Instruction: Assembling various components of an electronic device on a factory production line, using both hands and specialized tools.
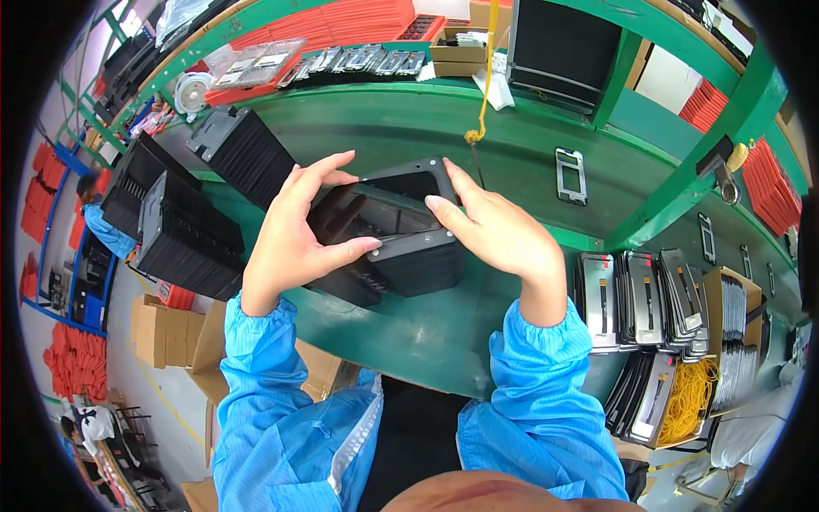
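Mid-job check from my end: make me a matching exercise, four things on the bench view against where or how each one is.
Things:
1. Right hand
2. Yellow cord
3. Single phone-shaped frame
4. Yellow bands

Places and states:
A. Lying alone on a green surface
B. In a tangled heap at the lower right
C. Thumb on the right rim of a black tray
D. Hanging, with a knot near its lower end

Pairs: 1-C, 2-D, 3-A, 4-B

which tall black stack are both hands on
The central black rectangular stack, left hand and right hand at its top; the other tall black stacks stand further left.
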The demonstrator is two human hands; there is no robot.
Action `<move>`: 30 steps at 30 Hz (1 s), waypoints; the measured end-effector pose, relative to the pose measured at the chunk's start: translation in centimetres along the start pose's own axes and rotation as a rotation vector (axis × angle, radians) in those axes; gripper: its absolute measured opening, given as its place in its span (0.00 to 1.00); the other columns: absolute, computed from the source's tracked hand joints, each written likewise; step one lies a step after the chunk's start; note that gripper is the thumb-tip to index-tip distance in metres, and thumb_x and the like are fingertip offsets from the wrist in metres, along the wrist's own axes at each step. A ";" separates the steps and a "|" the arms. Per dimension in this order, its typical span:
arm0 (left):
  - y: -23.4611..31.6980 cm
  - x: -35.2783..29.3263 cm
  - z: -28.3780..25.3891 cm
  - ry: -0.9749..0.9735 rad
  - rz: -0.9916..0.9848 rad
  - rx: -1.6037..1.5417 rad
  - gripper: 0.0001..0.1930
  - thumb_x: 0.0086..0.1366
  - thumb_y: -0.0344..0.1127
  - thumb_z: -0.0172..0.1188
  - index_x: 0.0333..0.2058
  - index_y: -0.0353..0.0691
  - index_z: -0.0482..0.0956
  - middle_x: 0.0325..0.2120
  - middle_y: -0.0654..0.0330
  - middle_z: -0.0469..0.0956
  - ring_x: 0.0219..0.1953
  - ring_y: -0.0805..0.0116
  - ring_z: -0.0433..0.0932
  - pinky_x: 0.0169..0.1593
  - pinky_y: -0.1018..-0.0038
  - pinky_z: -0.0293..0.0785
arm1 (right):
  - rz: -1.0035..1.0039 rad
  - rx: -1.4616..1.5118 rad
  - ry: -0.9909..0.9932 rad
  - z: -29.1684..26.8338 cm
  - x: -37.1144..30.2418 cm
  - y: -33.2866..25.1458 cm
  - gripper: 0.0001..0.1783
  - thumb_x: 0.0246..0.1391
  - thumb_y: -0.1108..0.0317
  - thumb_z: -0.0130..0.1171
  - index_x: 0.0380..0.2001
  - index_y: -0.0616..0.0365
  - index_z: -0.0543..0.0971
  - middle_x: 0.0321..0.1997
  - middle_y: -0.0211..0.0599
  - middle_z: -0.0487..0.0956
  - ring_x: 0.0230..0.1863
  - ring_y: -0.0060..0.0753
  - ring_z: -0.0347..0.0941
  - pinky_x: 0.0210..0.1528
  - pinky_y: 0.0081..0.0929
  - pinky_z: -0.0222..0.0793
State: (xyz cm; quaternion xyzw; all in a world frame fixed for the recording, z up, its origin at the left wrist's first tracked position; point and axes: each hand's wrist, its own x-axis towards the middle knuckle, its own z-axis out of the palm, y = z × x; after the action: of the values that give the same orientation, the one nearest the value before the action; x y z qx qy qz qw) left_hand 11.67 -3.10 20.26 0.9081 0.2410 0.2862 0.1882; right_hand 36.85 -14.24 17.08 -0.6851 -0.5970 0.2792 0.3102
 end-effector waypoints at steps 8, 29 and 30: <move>0.4 0.2 0.0 -0.029 0.013 0.033 0.47 0.48 0.42 0.81 0.67 0.41 0.71 0.53 0.52 0.82 0.62 0.49 0.77 0.75 0.48 0.56 | 0.012 -0.062 0.000 0.3 0.3 0.2 0.40 0.73 0.45 0.47 0.76 0.62 0.58 0.47 0.54 0.84 0.49 0.54 0.82 0.54 0.41 0.73; -4.5 -5.4 -0.8 -0.055 -0.227 -0.461 0.31 0.64 0.32 0.72 0.66 0.40 0.76 0.63 0.54 0.71 0.60 0.64 0.76 0.61 0.72 0.72 | -0.080 -0.047 0.119 0.2 -0.1 0.0 0.37 0.68 0.52 0.61 0.71 0.62 0.67 0.34 0.52 0.84 0.37 0.42 0.83 0.41 0.35 0.75; -4.2 -5.5 -0.5 -0.033 -0.218 -0.488 0.30 0.65 0.31 0.70 0.65 0.39 0.76 0.63 0.54 0.70 0.61 0.64 0.75 0.62 0.71 0.71 | -0.102 -0.066 0.167 0.3 -0.5 0.0 0.36 0.67 0.51 0.61 0.70 0.63 0.69 0.33 0.50 0.84 0.35 0.39 0.81 0.39 0.35 0.74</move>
State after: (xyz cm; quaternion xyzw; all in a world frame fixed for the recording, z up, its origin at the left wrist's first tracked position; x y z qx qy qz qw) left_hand 5.98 -2.56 16.28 0.8091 0.2583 0.2990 0.4351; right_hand 36.59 -14.74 16.86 -0.6848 -0.6119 0.1850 0.3500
